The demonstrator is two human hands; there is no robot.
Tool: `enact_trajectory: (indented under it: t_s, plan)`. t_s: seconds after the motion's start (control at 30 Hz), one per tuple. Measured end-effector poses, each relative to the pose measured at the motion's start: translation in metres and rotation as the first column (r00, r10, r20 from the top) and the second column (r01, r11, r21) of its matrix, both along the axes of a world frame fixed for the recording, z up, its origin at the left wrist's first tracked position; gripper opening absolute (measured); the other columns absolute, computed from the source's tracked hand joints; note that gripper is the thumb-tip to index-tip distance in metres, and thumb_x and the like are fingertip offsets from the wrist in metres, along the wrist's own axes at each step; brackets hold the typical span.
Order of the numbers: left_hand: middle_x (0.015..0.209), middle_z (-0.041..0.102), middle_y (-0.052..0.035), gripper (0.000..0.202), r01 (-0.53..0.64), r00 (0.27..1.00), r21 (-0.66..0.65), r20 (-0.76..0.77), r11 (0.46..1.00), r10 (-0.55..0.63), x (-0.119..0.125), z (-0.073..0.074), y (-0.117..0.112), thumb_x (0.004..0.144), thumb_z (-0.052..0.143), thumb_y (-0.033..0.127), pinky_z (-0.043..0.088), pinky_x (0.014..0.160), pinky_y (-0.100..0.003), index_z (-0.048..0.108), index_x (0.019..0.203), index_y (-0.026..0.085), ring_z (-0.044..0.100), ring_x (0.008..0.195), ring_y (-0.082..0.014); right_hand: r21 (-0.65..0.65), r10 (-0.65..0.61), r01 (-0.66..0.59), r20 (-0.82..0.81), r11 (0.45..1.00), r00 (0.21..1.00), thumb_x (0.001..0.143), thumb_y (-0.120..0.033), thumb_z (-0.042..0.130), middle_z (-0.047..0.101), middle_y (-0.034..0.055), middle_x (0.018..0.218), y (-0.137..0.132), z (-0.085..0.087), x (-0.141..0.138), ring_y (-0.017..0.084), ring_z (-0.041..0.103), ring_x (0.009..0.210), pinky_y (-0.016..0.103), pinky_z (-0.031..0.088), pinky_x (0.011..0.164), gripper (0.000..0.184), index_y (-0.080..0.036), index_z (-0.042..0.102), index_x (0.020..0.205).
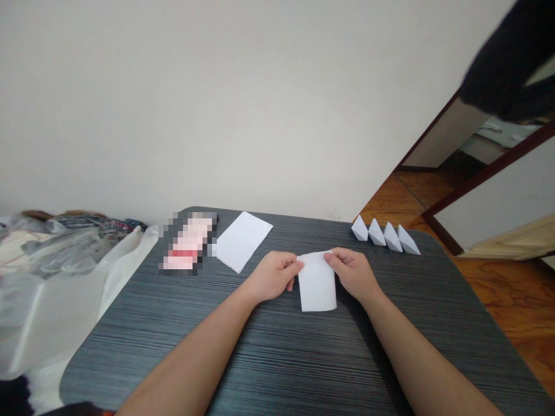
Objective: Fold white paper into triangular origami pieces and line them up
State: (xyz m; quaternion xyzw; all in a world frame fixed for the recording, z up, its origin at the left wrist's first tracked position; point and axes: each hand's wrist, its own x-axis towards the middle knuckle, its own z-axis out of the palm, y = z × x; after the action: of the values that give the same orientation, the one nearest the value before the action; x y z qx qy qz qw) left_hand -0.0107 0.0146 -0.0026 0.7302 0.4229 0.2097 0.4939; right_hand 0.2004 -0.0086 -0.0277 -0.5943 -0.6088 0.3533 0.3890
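Observation:
A small white sheet of paper (318,284) is held up over the dark table between both hands, its lower edge slightly curved. My left hand (275,274) pinches its upper left corner between thumb and fingers. At the upper right corner, my right hand (353,271) grips it the same way, thumb on the near face. Beyond my left hand lies a stack of white paper (244,240). Several folded white paper shapes (376,233) with pointed tips stand in a row past my right hand.
The dark wood-grain table (277,358) has rounded corners and meets a white wall (260,104). A pixelated pink item (188,240) lies at the table's left. Plastic bags (65,254) are heaped beside it. Wooden floor (507,300) shows on the right, and a dark blurred object (511,63) hangs upper right.

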Motion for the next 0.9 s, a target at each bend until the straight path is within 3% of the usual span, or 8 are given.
enact_trajectory:
  t_s: [0.23,0.53,0.9]
  plan:
    - [0.047,0.053,0.0024,0.041,0.004,1.0,-0.004,0.017,1.0,-0.004,-0.0006,-0.001,-0.0001,0.088,0.037,0.04,0.035,0.052,-0.021,0.048,0.056,0.016,0.045,0.046,-0.0091,0.04,-0.006,0.005,0.03,0.999,1.0,0.087,-0.04,0.046,0.063,0.0026,0.067,0.0007,0.0025,-0.0012,0.017,0.056,0.062,0.026,0.041,0.057,0.035,-0.015,0.067,0.074]
    - [0.049,0.053,0.0022,0.041,-0.144,0.989,0.082,0.057,0.986,0.14,0.0003,-0.0066,0.0026,0.089,0.036,0.041,0.036,0.056,-0.023,0.048,0.058,0.017,0.047,0.049,-0.0104,-0.111,0.147,-0.158,-0.099,0.981,0.984,0.084,-0.041,0.05,0.06,0.0,0.058,-0.0012,0.0011,-0.0006,0.014,0.053,0.051,0.024,0.042,0.051,0.031,-0.017,0.063,0.072]
    - [0.05,0.054,0.0025,0.036,-0.155,0.985,0.041,0.082,0.987,0.152,0.0016,-0.0073,0.0029,0.088,0.039,0.041,0.035,0.053,-0.022,0.049,0.064,0.017,0.047,0.048,-0.0098,-0.089,0.124,-0.131,-0.072,0.987,0.99,0.087,-0.041,0.047,0.059,-0.0001,0.058,-0.0016,0.0019,-0.001,0.014,0.052,0.051,0.024,0.039,0.051,0.033,-0.017,0.061,0.07]
